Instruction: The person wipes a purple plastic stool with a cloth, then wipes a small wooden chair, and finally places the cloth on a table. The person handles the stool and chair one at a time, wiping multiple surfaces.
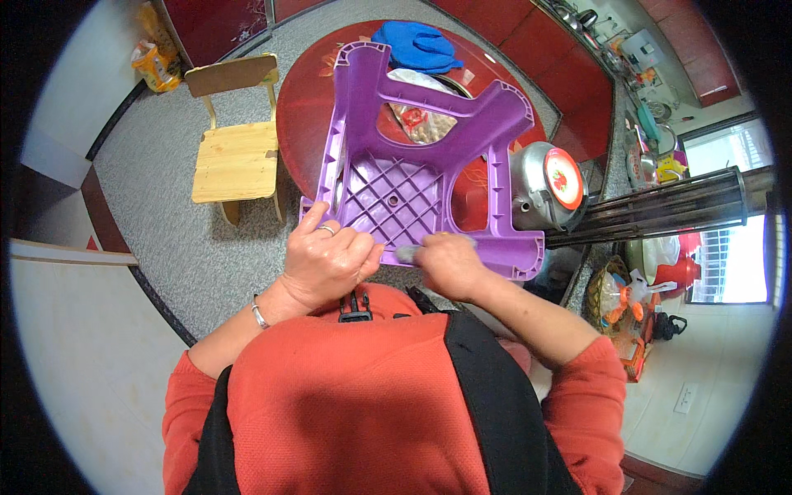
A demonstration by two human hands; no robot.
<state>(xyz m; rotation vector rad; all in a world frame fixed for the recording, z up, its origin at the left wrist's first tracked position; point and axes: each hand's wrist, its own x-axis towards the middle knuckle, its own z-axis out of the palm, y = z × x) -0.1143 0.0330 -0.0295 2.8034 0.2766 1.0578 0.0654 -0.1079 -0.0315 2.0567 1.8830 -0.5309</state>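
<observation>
A purple plastic stool (427, 158) is tipped in front of me, its ribbed underside and hollow legs turned my way. My left hand (328, 257) grips the stool's near left part, thumb and fingers closed on the edge. My right hand (450, 266) is closed around a greyish cloth (406, 253) and presses it to the stool's near edge. Most of the cloth is hidden by the fingers. Behind the stool is a round red table (303, 117).
A blue cloth item (417, 46) and a plastic bag of food (427, 124) lie on the table. A metal kettle (535, 185) with a red-rimmed lid stands to the right, near a dark rod rack (662, 207). At left is a wooden chair (238, 164).
</observation>
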